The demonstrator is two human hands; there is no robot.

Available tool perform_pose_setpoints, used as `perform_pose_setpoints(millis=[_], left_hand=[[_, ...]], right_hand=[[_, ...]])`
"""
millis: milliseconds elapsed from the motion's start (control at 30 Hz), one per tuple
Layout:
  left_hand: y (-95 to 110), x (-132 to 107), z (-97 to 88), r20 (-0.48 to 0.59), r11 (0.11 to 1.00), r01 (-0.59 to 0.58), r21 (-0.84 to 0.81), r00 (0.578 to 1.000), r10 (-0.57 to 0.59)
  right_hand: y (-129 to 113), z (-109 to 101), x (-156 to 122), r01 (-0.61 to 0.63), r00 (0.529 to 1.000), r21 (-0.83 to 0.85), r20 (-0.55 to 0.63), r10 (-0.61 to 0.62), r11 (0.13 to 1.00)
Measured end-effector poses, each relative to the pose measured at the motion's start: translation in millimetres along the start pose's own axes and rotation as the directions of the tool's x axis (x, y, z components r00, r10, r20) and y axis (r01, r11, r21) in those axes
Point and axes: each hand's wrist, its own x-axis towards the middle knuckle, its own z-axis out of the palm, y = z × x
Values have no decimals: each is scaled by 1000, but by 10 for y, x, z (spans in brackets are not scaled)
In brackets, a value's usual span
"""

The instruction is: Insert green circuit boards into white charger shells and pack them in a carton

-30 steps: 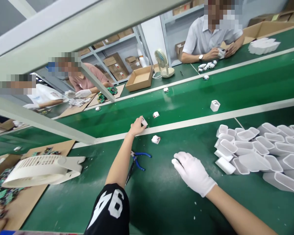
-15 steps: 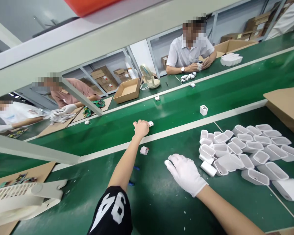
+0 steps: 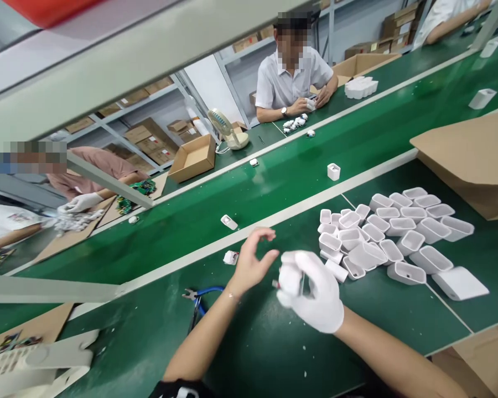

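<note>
My bare left hand (image 3: pixel 251 261) hovers over the green table (image 3: pixel 274 342) with its fingers curled loosely apart and nothing in them. Just right of it, my white-gloved right hand (image 3: pixel 313 293) is raised and closed around a small white part (image 3: pixel 288 278), with a tiny reddish bit showing at its left. Another small white part (image 3: pixel 231 257) lies on the table just beyond my left hand. A third one (image 3: pixel 229 221) rests on the green conveyor belt (image 3: pixel 274 193). Blue-handled pliers (image 3: pixel 199 296) lie to the left of my left forearm.
A pile of several white plastic housings (image 3: pixel 382 237) lies right of my hands, before a cardboard box (image 3: pixel 468 160). One housing (image 3: pixel 333 171) stands on the belt. A white fan (image 3: pixel 33 359) lies lower left. Across the belt, people work beside an open carton (image 3: pixel 193 157).
My left hand has pulled back from the belt to beside my right hand. The right hand has lifted off the table and closed on a small white part. The view swung right.
</note>
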Motion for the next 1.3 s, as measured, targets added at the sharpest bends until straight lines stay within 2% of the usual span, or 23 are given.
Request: perform_pose_setpoints(millis=[33,100,200,267,333,367,433,500,567,600,667,700,767,833,1000,1133,1300], left_hand=[[20,69,106,21,997,17,80,1000,-19],[101,190,358,113,963,20,269,992,-52],[258,306,722,186,878,9,478,976,-111],[319,339,859,192,841,14,542,971,-140],[327,331,865,197,839,25,543,968,-157],[316,308,816,204,861,29,507,967,-153],[292,214,626,224,935,25,354,968,-110],[296,56,351,231,987,5,161,972,-42],[347,-148,54,198,997,-25,75,980,9],[388,-254,-83,166,996,-47,82,986,33],[483,-452,-302,98,985,-116,125,990,105],[528,-533,-378,69,977,-156,143,987,147],[597,-649,-468,34,959,-233,162,973,230],[627,-703,-500,18,943,-280,179,959,281],[604,-707,-527,-40,926,-305,220,946,321],[586,-702,-562,-43,904,-323,279,937,348],[570,-702,-568,-27,895,-333,297,934,356]], right_hand=[[-46,-7,-10,89,993,-3,79,-88,996],[-118,15,-34,234,951,13,206,-232,972],[-177,69,-55,394,887,26,250,-388,919],[-191,66,-45,401,879,42,263,-397,915],[-187,25,-21,313,908,131,251,-337,941],[-177,-5,-9,256,924,202,236,-300,945],[-147,-68,9,142,972,340,128,-196,930],[-120,-119,18,-4,999,414,-28,17,910],[-123,-153,24,-167,950,449,-165,265,878],[-141,-165,29,-246,916,462,-177,361,852],[-208,-186,36,-356,887,490,-92,453,796],[-249,-197,35,-384,893,503,-9,450,774],[-319,-215,18,-377,923,515,140,358,770],[-347,-222,-18,-316,948,503,206,244,804],[-273,-186,-91,-186,964,412,250,85,892],[-235,-180,-54,21,967,206,242,-72,978],[-239,-223,6,185,938,-18,300,-171,983]])
